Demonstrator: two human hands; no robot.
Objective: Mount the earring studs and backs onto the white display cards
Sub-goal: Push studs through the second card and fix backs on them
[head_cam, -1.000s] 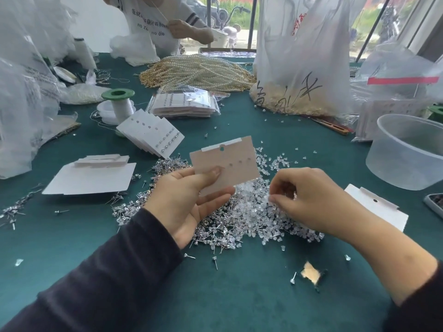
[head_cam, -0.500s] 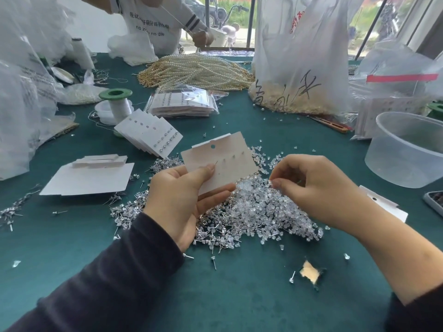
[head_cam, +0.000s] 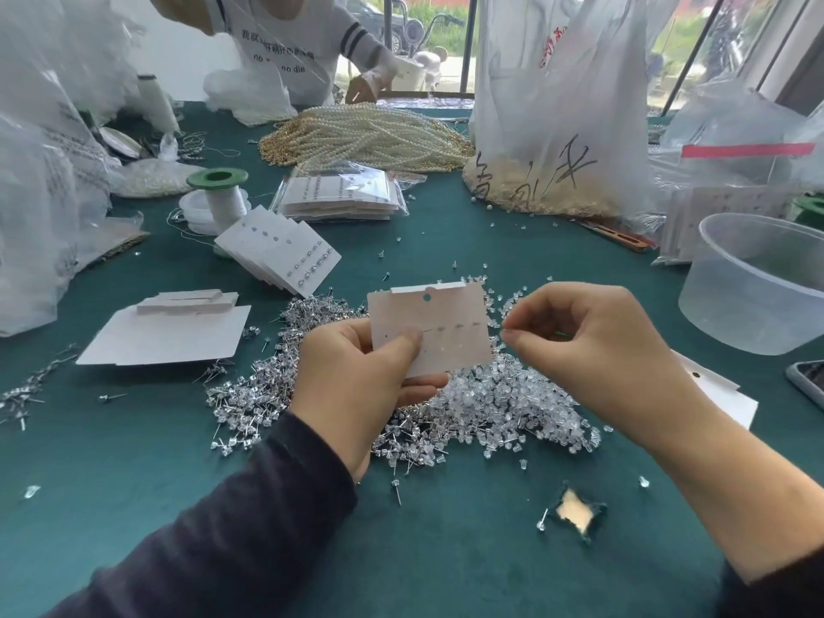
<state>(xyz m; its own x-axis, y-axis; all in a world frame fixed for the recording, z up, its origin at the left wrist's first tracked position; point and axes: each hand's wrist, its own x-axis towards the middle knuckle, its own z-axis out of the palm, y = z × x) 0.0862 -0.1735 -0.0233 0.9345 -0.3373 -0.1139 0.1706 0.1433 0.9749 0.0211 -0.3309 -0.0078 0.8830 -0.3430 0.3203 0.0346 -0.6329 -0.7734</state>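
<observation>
The person's left hand (head_cam: 356,376) holds a white paper display card (head_cam: 437,332) up above the green cloth-covered surface (head_cam: 178,483). The thumb is pressed on the near face and the fingers are curled behind its lower left corner. The card has a round hole near its top edge and a faint row of small marks across its middle.

The right hand (head_cam: 593,345) is just beside the card's right edge, with its fingers curled. The tips of the thumb and forefinger are pressed together. Whatever sits between them is too small to make out.

Under both hands lies a glittering heap of metal earring studs and clear plastic backs (head_cam: 490,408), with strays scattered around it.

To the left lies a flat stack of blank white cards (head_cam: 169,332). Behind that is a fanned stack of white cards already carrying studs (head_cam: 276,256), near a green-topped white thread spool (head_cam: 218,194).

A clear plastic tub (head_cam: 758,283) stands at the right. Further back are a mound of cream pearl strands (head_cam: 370,140) and a translucent plastic bag with black handwriting (head_cam: 557,127). Another person in a white printed top (head_cam: 285,51) is at the far side.
</observation>
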